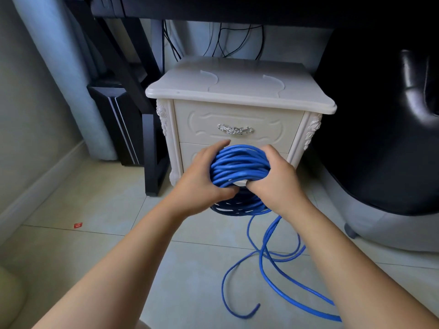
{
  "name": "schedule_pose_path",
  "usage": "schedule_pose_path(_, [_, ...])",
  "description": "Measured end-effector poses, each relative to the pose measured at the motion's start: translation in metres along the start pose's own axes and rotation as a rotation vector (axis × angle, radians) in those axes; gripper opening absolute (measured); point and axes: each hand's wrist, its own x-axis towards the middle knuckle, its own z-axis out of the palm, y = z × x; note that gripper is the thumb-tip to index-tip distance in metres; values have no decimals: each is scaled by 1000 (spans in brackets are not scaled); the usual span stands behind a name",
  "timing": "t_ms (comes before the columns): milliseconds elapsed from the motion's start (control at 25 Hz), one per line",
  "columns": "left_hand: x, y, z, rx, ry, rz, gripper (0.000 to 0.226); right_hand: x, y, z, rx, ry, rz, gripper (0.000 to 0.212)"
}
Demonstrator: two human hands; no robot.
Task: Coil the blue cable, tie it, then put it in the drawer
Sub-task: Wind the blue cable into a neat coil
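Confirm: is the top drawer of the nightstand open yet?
No. The top drawer sits flush and shut in the nightstand while both hands, left and right, grip the blue cable coil.

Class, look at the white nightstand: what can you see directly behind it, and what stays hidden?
Behind the white nightstand, black cords hang down against a pale wall below a dark desk. Where the cords end is hidden by the nightstand's top.

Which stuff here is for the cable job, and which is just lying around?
For the job: blue cable, left hand, right hand, nightstand's top drawer.

Just lying about: red scrap on the floor, black chair, black wires behind the nightstand.
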Motion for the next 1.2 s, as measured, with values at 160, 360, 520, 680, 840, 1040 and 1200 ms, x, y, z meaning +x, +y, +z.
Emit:
schedule_pose_path(160, [-5, 6, 4, 132, -26, 78, 74, -2, -3, -1, -216, -67, -123, 29])
schedule_pose_path(360, [-7, 12, 8, 60, 60, -42, 36, -5, -3, 2, -79, -77, -64, 38])
schedule_pose_path(520, [-6, 15, 6, -66, 86, -94, 37, -3, -1, -2, 130, -158, 50, 49])
schedule_pose_path(680, [-4, 9, 5, -197, 150, -175, 37, -2, 9, -3, 343, -211, 199, 44])
schedule_pose_path(840, [-1, 4, -1, -469, 230, -273, 46, 0, 14, -2, 607, -162, 297, 38])
schedule_pose_path(1040, [0, 4, 8, -818, 313, -364, 30, -7, 12, 25, 976, -40, 420, 32])
schedule_pose_path(1200, [-3, 4, 17, -845, 185, -338, 29, -6, 12, 27, 1006, 106, 516, 23])
